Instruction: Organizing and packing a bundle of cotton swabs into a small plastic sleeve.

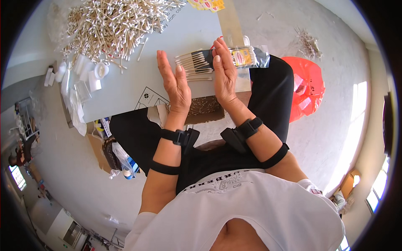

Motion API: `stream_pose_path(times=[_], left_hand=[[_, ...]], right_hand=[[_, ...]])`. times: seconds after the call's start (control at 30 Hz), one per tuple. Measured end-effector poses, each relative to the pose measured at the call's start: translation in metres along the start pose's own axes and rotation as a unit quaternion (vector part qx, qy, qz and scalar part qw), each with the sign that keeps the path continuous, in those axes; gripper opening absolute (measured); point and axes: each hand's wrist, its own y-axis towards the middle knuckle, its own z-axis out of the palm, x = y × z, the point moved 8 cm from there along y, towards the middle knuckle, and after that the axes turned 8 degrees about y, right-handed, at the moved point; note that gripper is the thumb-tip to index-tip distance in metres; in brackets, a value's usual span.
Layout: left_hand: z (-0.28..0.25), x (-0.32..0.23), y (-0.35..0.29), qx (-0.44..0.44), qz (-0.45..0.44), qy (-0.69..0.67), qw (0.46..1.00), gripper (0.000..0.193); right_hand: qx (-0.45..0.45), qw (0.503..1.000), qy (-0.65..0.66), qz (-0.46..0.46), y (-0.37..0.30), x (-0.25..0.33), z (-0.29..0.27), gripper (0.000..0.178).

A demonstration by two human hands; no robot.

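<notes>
Several white cylindrical pieces (pixel 95 80) are located at the left of the grey tabletop (pixel 125 90), with a large heap of cotton swabs (pixel 111 29) piled beyond them. To the right of these, the left hand (pixel 176 88) is held open, palm inward, fingers extended; nothing is gripped by it. Between the hands, a row of swabs (pixel 196 62) is laid roughly side by side on the tabletop, partly over a dark strip (pixel 202 58) (whether this strip belongs to the packet cannot be told). Below the row, at the near table edge, more swabs are contained in an open cardboard box (pixel 215 116). The right hand (pixel 226 79) is likewise held open, palm toward the left hand, its fingers placed in front of the left part of a packet of swabs (pixel 247 56) with a yellow label; contact cannot be confirmed. Farther right, a red plastic bag (pixel 307 85) is seen beside the knee. Swabs could be skewed or crossed if the palms were closed unevenly; stems could be bent by excessive pressure; the nearest swabs could be dropped over the table edge if dragged toward the body.
</notes>
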Motion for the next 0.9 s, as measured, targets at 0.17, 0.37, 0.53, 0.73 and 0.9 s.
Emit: stream_pose_path(times=[0.17, 0.37, 0.53, 0.73, 0.9], left_hand=[[0.009, 0.005, 0.01, -0.072, -0.042, -0.179, 0.98, 0.061], [0.009, 0.012, 0.01, -0.076, -0.061, -0.208, 0.973, 0.062], [0.004, 0.017, 0.01, -0.059, -0.068, -0.26, 0.961, 0.06], [-0.024, -0.001, 0.007, -0.004, 0.073, 0.146, 0.987, 0.037], [-0.025, 0.005, 0.008, 0.054, 0.09, 0.238, 0.966, 0.046]], right_hand=[[-0.006, 0.999, -0.03, -0.026, 0.018, -0.009, 0.007, 0.037], [0.023, 0.999, -0.02, -0.012, 0.018, -0.015, 0.022, 0.037], [0.008, 1.0, 0.007, 0.0, 0.02, -0.017, 0.022, 0.033], [0.128, 0.96, -0.247, -0.018, 0.019, 0.016, 0.013, 0.011], [0.222, 0.89, -0.387, -0.095, 0.007, 0.016, 0.028, 0.007]])
